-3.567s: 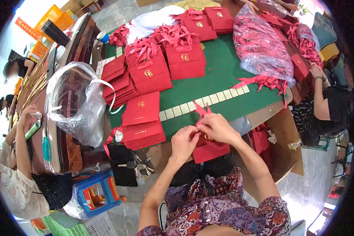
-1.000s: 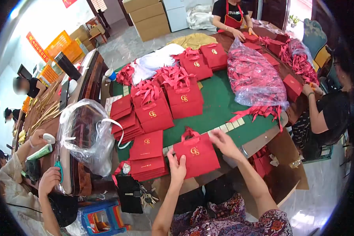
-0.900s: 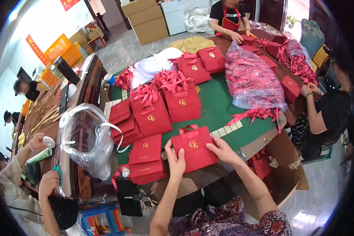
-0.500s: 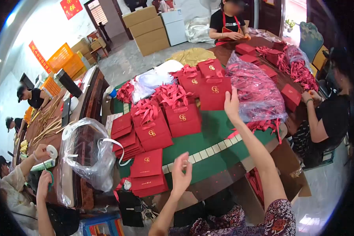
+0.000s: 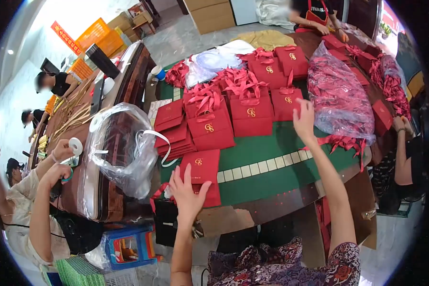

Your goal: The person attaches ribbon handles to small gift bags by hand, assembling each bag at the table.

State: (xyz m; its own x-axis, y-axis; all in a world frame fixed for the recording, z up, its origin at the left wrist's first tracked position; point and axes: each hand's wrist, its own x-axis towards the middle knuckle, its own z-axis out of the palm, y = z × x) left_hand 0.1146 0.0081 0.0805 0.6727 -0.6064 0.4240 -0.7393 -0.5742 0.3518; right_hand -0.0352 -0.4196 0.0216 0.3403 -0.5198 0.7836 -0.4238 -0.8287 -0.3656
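My left hand is spread over the front stack of flat red bags, with nothing held. Out to the right, my right hand is raised, fingers apart and empty, just beside a red bag with a gold logo. That bag stands on the green mat, right of the upright bags with ribbon handles. Another pile of flat red bags lies at the left of the mat. A clear plastic bag full of red ribbons lies right of my right hand.
A clear plastic bag sits on the left table's edge. A co-worker at the left holds a white tape roll and scissors. Other people work at the far and right sides. A paper cup stands behind the red bags. An open cardboard box is below right.
The red bag from between my hands now stands beside the other bags, and my right hand has let go of it. My left hand has moved left to the front stack, fingers spread.
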